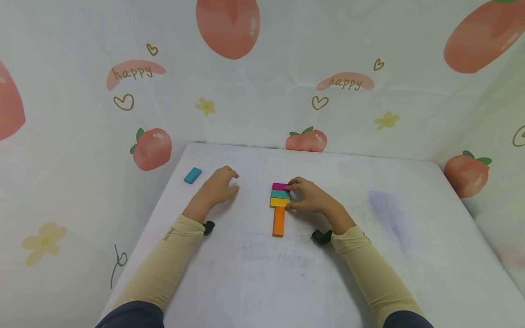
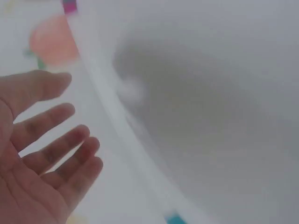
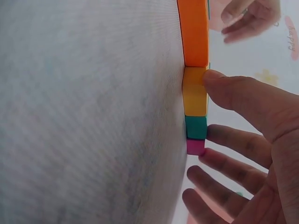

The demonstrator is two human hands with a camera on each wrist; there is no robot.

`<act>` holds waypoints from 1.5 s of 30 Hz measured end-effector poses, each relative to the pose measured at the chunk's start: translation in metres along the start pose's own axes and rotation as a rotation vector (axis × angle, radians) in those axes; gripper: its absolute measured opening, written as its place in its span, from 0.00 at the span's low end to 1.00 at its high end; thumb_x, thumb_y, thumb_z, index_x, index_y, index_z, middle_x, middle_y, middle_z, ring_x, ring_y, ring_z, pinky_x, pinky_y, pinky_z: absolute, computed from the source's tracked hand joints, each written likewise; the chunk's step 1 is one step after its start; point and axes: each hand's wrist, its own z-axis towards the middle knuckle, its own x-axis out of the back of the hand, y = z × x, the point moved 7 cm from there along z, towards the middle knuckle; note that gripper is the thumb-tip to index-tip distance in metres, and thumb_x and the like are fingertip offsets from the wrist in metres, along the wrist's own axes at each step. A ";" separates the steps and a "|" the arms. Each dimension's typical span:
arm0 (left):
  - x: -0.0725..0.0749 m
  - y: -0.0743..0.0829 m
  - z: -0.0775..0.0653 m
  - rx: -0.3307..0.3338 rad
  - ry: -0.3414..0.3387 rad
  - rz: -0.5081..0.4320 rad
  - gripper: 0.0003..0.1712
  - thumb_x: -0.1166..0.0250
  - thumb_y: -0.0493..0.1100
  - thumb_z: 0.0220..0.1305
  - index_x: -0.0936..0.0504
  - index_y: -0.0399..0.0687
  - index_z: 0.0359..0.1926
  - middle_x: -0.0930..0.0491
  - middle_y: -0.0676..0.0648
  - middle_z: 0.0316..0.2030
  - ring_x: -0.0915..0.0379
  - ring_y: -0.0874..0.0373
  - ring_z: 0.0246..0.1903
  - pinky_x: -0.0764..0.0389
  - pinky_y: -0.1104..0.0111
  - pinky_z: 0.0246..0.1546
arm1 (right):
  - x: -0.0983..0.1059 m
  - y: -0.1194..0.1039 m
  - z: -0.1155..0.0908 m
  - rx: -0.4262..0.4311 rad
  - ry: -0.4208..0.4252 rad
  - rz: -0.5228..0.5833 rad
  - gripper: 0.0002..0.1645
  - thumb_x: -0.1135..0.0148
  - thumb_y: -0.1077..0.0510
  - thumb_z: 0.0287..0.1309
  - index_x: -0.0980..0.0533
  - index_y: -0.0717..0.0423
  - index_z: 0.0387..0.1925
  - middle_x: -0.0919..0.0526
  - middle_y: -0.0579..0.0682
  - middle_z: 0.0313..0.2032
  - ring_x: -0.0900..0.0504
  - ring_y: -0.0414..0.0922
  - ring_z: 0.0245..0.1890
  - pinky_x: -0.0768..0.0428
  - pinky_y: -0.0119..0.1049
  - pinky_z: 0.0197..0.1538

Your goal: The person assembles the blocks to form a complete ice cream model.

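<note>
In the head view, a magenta block (image 1: 280, 187), a teal block (image 1: 280, 194) and a yellow block (image 1: 280, 202) lie side by side on the white table. Below the yellow one an orange block (image 1: 278, 222) lies lengthwise, meeting it end-on. My right hand (image 1: 309, 196) is at the right edge of this group. In the right wrist view its thumb (image 3: 233, 88) touches the yellow block, with fairly straight fingers at the teal and magenta blocks. Off to the left, my left hand (image 1: 219, 186) holds nothing, its fingers apart. A blue block (image 1: 193, 175) lies beyond it, farther left.
The white table (image 1: 254, 282) has a bluish smudge (image 1: 385, 214) on its right side. Behind and beside it hangs a white cloth (image 1: 262, 100) printed with peaches, hearts and flowers. Dark wrist devices (image 1: 321, 237) sit at both sleeves.
</note>
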 end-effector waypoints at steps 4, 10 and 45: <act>0.030 -0.043 -0.009 0.101 0.060 0.058 0.26 0.36 0.38 0.71 0.22 0.27 0.64 0.23 0.27 0.62 0.27 0.31 0.66 0.27 0.43 0.71 | 0.000 0.000 0.000 -0.005 -0.002 -0.011 0.39 0.22 0.44 0.59 0.20 0.57 0.68 0.24 0.57 0.68 0.26 0.56 0.69 0.26 0.55 0.74; 0.057 -0.095 -0.020 0.259 0.095 0.115 0.26 0.38 0.37 0.68 0.24 0.23 0.62 0.22 0.25 0.55 0.23 0.32 0.55 0.23 0.39 0.64 | 0.001 -0.001 0.002 0.005 0.000 -0.021 0.38 0.21 0.45 0.59 0.19 0.57 0.66 0.23 0.57 0.66 0.25 0.55 0.67 0.25 0.53 0.74; 0.010 -0.048 0.042 0.222 -0.026 -0.056 0.23 0.40 0.30 0.65 0.21 0.26 0.61 0.22 0.28 0.63 0.27 0.34 0.65 0.27 0.41 0.70 | 0.000 0.000 -0.001 -0.038 -0.014 -0.035 0.38 0.22 0.43 0.59 0.20 0.52 0.67 0.25 0.55 0.69 0.27 0.54 0.69 0.25 0.53 0.74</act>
